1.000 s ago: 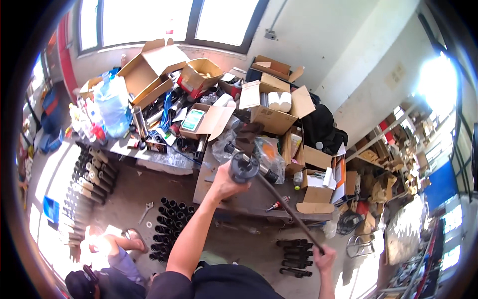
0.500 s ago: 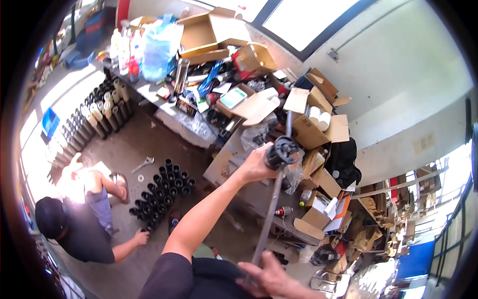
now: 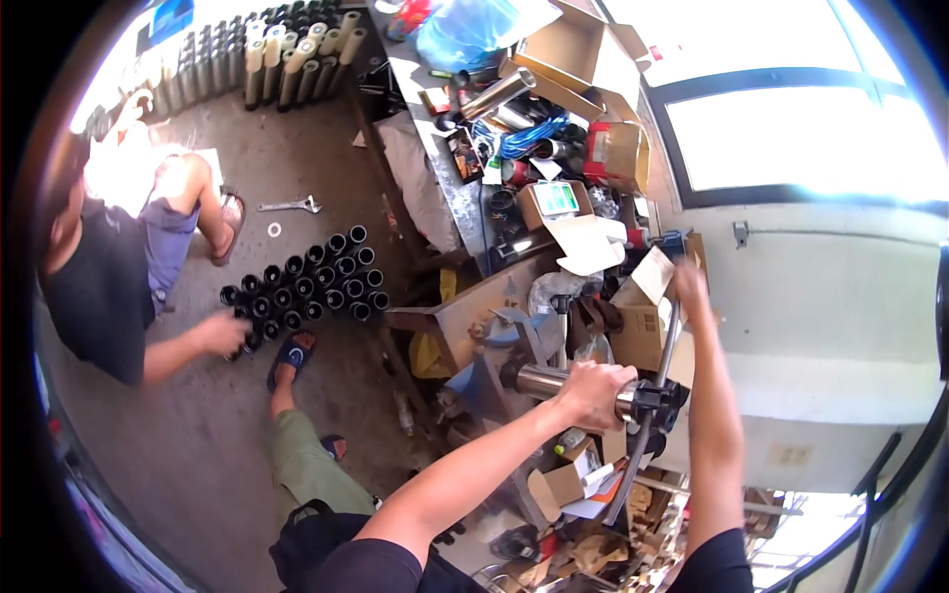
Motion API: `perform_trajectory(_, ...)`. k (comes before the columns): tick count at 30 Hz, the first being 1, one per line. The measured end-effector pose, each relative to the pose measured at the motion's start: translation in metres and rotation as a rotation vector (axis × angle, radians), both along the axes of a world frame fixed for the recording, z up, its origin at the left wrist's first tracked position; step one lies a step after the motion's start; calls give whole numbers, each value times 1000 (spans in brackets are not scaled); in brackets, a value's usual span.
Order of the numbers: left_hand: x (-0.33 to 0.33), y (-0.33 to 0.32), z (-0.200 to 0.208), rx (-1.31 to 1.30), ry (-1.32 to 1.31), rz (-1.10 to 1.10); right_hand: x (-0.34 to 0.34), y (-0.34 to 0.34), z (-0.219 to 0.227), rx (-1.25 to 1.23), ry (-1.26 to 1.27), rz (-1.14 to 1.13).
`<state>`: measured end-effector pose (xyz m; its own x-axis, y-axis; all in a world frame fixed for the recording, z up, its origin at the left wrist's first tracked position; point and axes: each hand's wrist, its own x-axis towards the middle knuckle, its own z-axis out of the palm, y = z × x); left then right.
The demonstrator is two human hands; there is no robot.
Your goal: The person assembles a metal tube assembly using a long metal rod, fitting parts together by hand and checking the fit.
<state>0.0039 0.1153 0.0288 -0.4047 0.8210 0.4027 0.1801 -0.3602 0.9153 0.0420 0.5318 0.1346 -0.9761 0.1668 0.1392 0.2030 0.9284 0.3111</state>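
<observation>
My left hand (image 3: 596,393) is closed round a shiny metal cylinder (image 3: 542,381), close to its right end. A black slotted fitting (image 3: 656,399) sits on that end. The cylinder's left end lies over a worn blue-grey metal block (image 3: 486,387) that looks like a bench vise; whether it is clamped I cannot tell. A long metal bar (image 3: 633,463) passes across the black fitting and slants up to the right. My right hand (image 3: 690,285), somewhat blurred, is wrapped round the bar's upper end.
A co-worker (image 3: 94,267) squats at the left, one hand near several black tubes (image 3: 316,282) standing on the floor. A wrench (image 3: 290,206) lies beyond them. Pale and dark cylinders (image 3: 297,69) stand in rows farther back. Boxes (image 3: 563,49) and parts clutter the bench.
My left hand has gone from the black fitting to the metal cylinder. My right hand has moved from the bar's lower end to its upper end. The whole view has swung round.
</observation>
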Motion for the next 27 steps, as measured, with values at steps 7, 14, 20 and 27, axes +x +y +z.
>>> perform_trajectory(7,-23,2,-29,14,55,392,312,-270,-113,-564,524,-771)
perform_trajectory(14,-4,-2,-17,-45,-13,608,242,-481,36,-1036,-5,-1043)
perform_trajectory(20,-96,-224,-7,-324,-245,492,168,-538,-54,-1615,633,-884)
perform_trajectory(27,-104,-252,27,-278,221,821,-200,-573,-166,-1742,1311,-640)
